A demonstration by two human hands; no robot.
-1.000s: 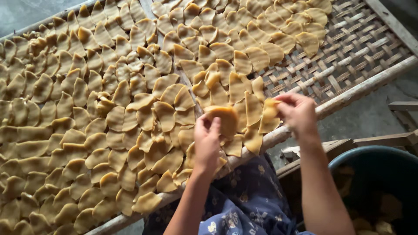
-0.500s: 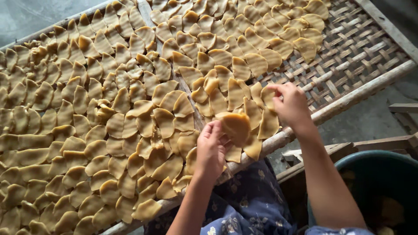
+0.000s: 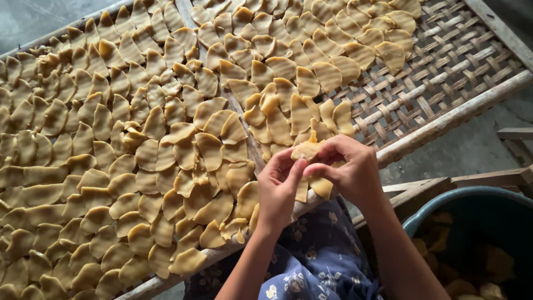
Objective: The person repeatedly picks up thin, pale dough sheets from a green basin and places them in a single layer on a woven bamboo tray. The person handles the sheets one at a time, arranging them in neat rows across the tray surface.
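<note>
At the near edge of the woven bamboo rack (image 3: 444, 72), both hands meet over the wooden rail (image 3: 449, 119) and share one small stack of yellow dough slices (image 3: 307, 150). The left hand (image 3: 277, 191) comes up from below with its fingers curled narrow, thumb and fingertips pressed to the left side of the stack. The right hand (image 3: 350, 172) arches over from the right, its fingers bent close together and pinching the stack's right side, so the slices sit squeezed between the two sets of fingertips, with the top slice poking up above them. A further slice (image 3: 321, 186) shows beneath the right hand's fingers, hanging just under the thumb; whether it is part of the held stack or lies on the rack cannot be told. Spread across the rack, many more thin yellow slices (image 3: 139, 139) lie overlapping like scales, covering nearly all of it; the far right portion of the weave is bare. Below the hands is a blue flowered garment (image 3: 311, 261) on the person's lap, and at the lower right stands a dark teal tub (image 3: 444, 208) holding dim yellowish pieces.
</note>
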